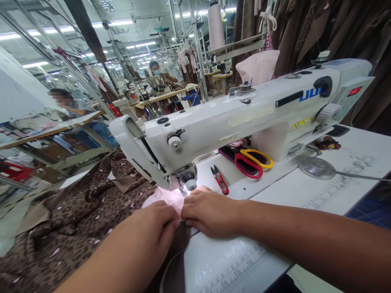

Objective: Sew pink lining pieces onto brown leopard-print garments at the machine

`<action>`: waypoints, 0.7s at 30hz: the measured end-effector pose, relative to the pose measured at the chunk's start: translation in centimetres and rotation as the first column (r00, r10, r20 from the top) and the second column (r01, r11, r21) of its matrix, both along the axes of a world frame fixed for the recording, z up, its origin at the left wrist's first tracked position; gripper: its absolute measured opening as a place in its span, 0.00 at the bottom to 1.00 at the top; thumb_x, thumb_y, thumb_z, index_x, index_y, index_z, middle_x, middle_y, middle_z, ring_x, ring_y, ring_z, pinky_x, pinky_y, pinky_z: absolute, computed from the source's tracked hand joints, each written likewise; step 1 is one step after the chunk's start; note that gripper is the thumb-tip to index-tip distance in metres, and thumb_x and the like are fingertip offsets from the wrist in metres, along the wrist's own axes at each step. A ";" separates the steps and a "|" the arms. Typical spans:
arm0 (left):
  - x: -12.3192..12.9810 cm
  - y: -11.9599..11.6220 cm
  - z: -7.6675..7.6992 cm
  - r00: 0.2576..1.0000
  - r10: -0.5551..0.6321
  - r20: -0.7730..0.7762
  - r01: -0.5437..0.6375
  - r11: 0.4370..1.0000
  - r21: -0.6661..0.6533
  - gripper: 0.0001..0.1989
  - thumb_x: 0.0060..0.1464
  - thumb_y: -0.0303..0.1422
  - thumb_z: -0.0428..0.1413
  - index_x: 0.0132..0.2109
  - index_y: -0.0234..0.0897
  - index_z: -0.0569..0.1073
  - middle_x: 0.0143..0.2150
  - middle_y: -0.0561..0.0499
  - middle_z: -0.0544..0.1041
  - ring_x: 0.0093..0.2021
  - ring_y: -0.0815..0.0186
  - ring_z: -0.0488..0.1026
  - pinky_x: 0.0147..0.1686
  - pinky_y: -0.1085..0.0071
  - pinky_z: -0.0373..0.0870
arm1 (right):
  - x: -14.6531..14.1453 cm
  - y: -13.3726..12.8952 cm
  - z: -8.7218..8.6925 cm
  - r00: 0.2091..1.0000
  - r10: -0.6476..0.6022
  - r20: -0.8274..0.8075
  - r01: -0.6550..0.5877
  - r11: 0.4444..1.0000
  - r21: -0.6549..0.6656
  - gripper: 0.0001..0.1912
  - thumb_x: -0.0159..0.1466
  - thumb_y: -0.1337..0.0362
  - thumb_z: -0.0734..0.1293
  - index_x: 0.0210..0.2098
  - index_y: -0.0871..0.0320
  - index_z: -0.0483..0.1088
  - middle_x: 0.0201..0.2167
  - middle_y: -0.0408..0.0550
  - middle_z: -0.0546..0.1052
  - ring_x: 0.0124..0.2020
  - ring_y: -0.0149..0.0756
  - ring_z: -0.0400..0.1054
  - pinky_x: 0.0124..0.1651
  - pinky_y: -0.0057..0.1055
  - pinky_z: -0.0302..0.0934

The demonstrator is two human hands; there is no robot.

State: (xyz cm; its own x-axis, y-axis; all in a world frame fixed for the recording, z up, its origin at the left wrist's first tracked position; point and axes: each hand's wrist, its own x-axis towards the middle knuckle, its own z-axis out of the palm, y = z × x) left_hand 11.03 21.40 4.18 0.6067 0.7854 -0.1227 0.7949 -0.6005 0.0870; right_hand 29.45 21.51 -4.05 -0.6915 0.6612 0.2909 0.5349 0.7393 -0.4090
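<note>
Both hands meet just in front of the needle area of a white sewing machine (210, 122). My left hand (159, 221) is closed, with thumb and fingers pinching the edge of a pale pink fabric (171, 198). Right beside it, my right hand (207, 211) has its fingers bent together on the same fabric, close to the lit presser foot. The fabric lies under the machine head, and part of it is hidden by my hands. Brown leopard-print cloth (79, 199) is heaped to the left of the machine.
Red-handled thread snips (220, 181) and scissors with red and yellow handles (253, 162) lie behind my right hand. A metal disc on a rod (317, 167) is at the right. A thread cone (216, 26) stands behind the machine. Two people sit at tables farther back.
</note>
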 end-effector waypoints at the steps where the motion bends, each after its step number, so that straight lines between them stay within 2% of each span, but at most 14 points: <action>1: 0.2 0.3 0.2 0.999 -0.007 -0.032 0.007 1.000 -0.009 0.16 0.60 0.35 0.47 0.33 0.43 0.78 0.33 0.50 0.82 0.33 0.62 0.79 0.36 0.69 0.73 | 0.0 0.0 -0.1 1.000 -0.001 0.000 0.001 1.000 0.000 0.07 0.71 0.66 0.63 0.41 0.61 0.74 0.41 0.50 0.76 0.44 0.40 0.67 0.55 0.38 0.56; 4: 0.1 1.3 0.5 0.994 -0.029 -0.110 0.025 0.999 -0.039 0.18 0.61 0.35 0.43 0.36 0.42 0.78 0.34 0.48 0.82 0.36 0.59 0.80 0.39 0.65 0.74 | 0.0 0.1 -0.2 1.000 -0.008 -0.002 0.008 1.000 -0.004 0.07 0.71 0.66 0.64 0.41 0.61 0.74 0.42 0.50 0.76 0.44 0.40 0.67 0.55 0.38 0.56; 7: -0.9 2.2 0.4 0.990 -0.065 -0.126 0.061 0.997 -0.041 0.19 0.61 0.38 0.42 0.37 0.42 0.78 0.34 0.48 0.81 0.34 0.59 0.79 0.37 0.63 0.74 | -0.1 0.1 -0.2 1.000 -0.019 -0.008 0.019 1.000 -0.006 0.07 0.72 0.67 0.63 0.43 0.61 0.74 0.42 0.50 0.76 0.44 0.39 0.67 0.55 0.38 0.57; 11: -1.9 2.3 -0.4 0.987 -0.137 -0.090 0.140 0.990 0.034 0.17 0.63 0.45 0.46 0.42 0.51 0.80 0.43 0.50 0.78 0.40 0.59 0.79 0.41 0.62 0.75 | -0.2 0.1 -0.1 1.000 -0.025 -0.006 0.025 1.000 -0.001 0.07 0.71 0.67 0.64 0.43 0.60 0.74 0.42 0.50 0.77 0.44 0.40 0.68 0.53 0.37 0.57; 15: -1.5 1.2 -1.5 0.990 -0.011 -0.142 0.018 0.999 0.051 0.11 0.56 0.48 0.58 0.38 0.50 0.80 0.45 0.51 0.77 0.43 0.57 0.78 0.41 0.60 0.75 | -0.2 0.3 -0.2 1.000 -0.020 -0.004 0.020 1.000 0.023 0.07 0.70 0.67 0.64 0.41 0.61 0.75 0.40 0.49 0.77 0.42 0.39 0.68 0.51 0.36 0.58; 17: -1.0 0.9 -1.9 0.977 0.022 -0.214 -0.005 0.997 0.080 0.09 0.58 0.43 0.58 0.36 0.47 0.80 0.43 0.50 0.77 0.43 0.57 0.78 0.40 0.61 0.75 | -0.2 0.4 -0.4 1.000 -0.016 -0.001 0.016 0.999 0.041 0.07 0.70 0.68 0.64 0.40 0.60 0.74 0.40 0.48 0.78 0.41 0.38 0.68 0.50 0.35 0.58; 19: -0.6 0.8 -2.0 0.964 0.003 -0.265 0.033 0.991 0.131 0.08 0.60 0.31 0.55 0.38 0.43 0.80 0.42 0.48 0.79 0.45 0.57 0.78 0.43 0.61 0.76 | -0.2 0.4 -0.6 1.000 -0.007 0.002 0.007 0.998 0.069 0.07 0.70 0.69 0.63 0.41 0.59 0.74 0.41 0.48 0.78 0.42 0.38 0.68 0.50 0.35 0.58; 21: -0.4 0.6 -1.9 0.952 -0.045 -0.302 0.105 0.977 0.185 0.13 0.58 0.23 0.52 0.43 0.39 0.80 0.44 0.45 0.80 0.47 0.54 0.77 0.47 0.57 0.76 | -0.3 0.4 -0.7 1.000 0.010 0.015 -0.012 0.994 0.107 0.07 0.68 0.71 0.63 0.43 0.59 0.73 0.44 0.47 0.78 0.45 0.38 0.68 0.51 0.35 0.57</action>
State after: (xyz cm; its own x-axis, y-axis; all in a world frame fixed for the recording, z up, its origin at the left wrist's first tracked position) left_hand 10.61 22.01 2.24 0.6251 0.7655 -0.1526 0.7186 -0.6407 -0.2704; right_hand 29.15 21.88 -4.77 -0.7030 0.6192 0.3499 0.5319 0.7843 -0.3193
